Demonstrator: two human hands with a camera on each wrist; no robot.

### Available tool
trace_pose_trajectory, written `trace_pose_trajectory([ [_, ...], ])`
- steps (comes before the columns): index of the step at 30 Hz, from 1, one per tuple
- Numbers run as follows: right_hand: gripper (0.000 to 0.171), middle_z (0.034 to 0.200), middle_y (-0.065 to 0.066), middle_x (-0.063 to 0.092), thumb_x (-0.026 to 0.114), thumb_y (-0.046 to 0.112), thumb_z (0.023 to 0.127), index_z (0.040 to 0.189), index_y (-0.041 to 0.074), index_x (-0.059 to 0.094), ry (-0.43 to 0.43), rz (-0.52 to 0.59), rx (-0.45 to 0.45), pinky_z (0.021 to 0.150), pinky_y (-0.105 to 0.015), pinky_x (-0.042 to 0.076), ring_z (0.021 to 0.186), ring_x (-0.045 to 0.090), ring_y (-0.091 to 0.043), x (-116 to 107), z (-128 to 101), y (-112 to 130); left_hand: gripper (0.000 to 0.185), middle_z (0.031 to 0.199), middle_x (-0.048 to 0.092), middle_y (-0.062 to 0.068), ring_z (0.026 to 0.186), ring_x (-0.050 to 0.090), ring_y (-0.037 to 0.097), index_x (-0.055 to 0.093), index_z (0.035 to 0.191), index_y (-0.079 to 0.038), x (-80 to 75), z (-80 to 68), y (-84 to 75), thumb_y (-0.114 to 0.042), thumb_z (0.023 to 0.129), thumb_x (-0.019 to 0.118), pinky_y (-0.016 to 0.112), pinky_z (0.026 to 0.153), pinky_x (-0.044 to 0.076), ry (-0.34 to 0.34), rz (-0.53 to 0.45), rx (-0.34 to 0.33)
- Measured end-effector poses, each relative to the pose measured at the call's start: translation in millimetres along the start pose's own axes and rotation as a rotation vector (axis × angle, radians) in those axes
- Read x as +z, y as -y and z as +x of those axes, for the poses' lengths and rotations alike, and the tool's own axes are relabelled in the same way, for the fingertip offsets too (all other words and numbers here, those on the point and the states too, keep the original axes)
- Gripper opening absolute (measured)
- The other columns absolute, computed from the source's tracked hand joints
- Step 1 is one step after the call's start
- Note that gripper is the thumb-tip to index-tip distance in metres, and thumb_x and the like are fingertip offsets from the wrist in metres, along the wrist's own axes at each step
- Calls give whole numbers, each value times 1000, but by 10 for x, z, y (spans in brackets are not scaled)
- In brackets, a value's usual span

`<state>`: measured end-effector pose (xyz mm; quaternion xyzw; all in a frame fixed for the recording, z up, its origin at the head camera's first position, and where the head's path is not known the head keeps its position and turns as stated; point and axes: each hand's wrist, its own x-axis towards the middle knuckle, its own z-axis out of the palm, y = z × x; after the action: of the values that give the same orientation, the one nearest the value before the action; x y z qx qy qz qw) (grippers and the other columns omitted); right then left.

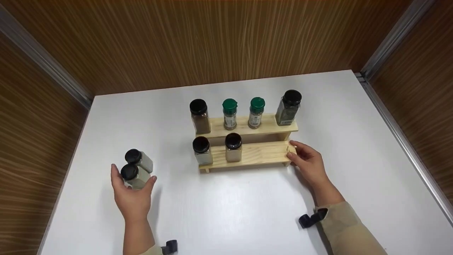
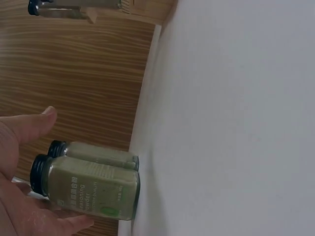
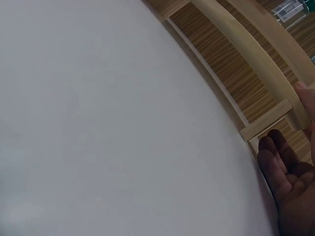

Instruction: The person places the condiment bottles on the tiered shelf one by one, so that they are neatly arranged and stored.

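Observation:
Two black-capped seasoning jars stand together on the left of the white table: the nearer jar point(image 1: 136, 177) and the farther jar point(image 1: 144, 161). My left hand point(image 1: 133, 198) is spread around the nearer jar, thumb well apart from it. In the left wrist view that nearer jar point(image 2: 91, 189) shows a pale green powder and a printed label. A two-tier wooden spice rack point(image 1: 262, 152) stands mid-table. At the right end of its lower tier, my right hand point(image 1: 311, 164) grips the board, thumb on top. Several fingers point(image 3: 275, 167) show curled below it in the right wrist view.
The upper tier bears a brown-filled jar point(image 1: 201, 118), two green-capped bottles point(image 1: 230, 115) and a dark jar point(image 1: 287, 109). On the lower tier stand two black-capped jars point(image 1: 233, 148) toward the left. Wood-grain panels point(image 1: 212, 42) enclose the table's back and sides.

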<state>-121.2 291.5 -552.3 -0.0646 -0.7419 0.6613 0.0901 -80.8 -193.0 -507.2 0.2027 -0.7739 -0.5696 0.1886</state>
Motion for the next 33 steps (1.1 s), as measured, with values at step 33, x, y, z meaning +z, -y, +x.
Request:
trace_pose_trajectory([
  [33, 44, 99, -7, 71, 73, -11, 94, 137, -10, 64, 2, 5, 4, 68, -25, 60, 81, 68, -11, -27, 16, -4, 95, 169, 33, 18, 154, 32, 40, 27, 169, -19, 75, 40, 157, 15, 90, 69, 59, 121, 28, 24, -13, -85],
])
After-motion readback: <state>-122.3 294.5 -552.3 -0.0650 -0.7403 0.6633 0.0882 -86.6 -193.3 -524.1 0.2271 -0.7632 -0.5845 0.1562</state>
